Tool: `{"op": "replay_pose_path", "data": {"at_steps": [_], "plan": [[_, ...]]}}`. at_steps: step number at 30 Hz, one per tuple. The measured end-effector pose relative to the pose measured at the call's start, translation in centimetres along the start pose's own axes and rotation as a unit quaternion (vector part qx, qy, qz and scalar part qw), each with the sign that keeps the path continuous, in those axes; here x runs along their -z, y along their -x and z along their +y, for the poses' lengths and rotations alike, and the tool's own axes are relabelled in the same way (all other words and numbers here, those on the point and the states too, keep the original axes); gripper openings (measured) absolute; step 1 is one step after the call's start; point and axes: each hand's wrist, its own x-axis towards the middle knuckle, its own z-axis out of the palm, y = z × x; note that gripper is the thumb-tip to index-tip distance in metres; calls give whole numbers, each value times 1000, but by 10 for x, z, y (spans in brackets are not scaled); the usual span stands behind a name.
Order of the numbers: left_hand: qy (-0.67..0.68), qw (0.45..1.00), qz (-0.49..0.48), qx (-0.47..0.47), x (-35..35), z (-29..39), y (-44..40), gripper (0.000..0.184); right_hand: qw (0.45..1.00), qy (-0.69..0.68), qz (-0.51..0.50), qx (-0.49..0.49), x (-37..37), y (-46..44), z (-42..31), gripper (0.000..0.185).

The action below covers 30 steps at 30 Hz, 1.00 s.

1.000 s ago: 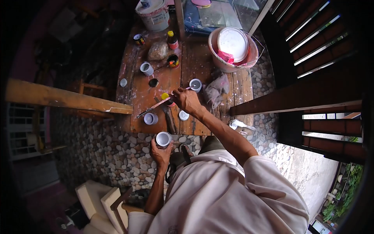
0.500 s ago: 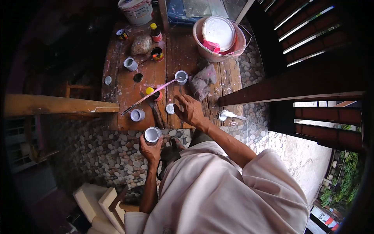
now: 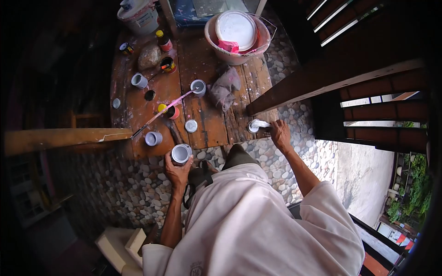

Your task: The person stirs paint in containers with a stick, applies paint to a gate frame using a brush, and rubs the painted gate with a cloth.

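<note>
My left hand (image 3: pixel 177 171) is wrapped round a small open paint can (image 3: pixel 181 153), held upright just off the table's near edge. Grey-white paint coats its inside. At the table's right corner, the fingers of my right hand (image 3: pixel 280 134) are closed on the handle end of a paintbrush (image 3: pixel 262 123) smeared with white paint. The brush's head rests on a round lid (image 3: pixel 252 127). Between the hands, a white lid (image 3: pixel 191 125) lies on the wood. A paint-streaked stick (image 3: pixel 170 105) leans across another open can (image 3: pixel 198 88).
On the wooden table (image 3: pixel 207 124) are a grey rag (image 3: pixel 225 87), a pink basin (image 3: pixel 221 50) with a white lid, a bucket (image 3: pixel 140 20), yellow-capped bottles (image 3: pixel 163 40) and more small cans (image 3: pixel 153 138). Wooden beams (image 3: pixel 69 140) flank the table on both sides.
My right hand has moved right, from above the white lid to the paintbrush handle, and closed on it. My left hand still holds the can. The view has shifted slightly.
</note>
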Motion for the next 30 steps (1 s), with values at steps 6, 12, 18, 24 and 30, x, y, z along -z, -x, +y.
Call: {"op": "replay_pose_path", "data": {"at_steps": [6, 12, 18, 24, 30], "plan": [[30, 998, -46, -3, -4, 11, 5, 57, 1000, -24, 17, -11, 4, 17, -1, 27], [-19, 990, -112, -83, -14, 2, 13, 60, 991, -87, 81, -57, -2, 59, -20, 19], [-34, 973, -175, -149, -35, 21, 23, 61, 953, -233, 156, -112, -13, 73, -47, 17], [-58, 960, -203, -184, -62, 56, 37, 59, 914, -255, 143, -281, 2, 103, -65, 16], [-23, 963, -204, -174, -83, 76, 57, 59, 927, -278, 85, -235, 26, 94, -88, 24]]}}
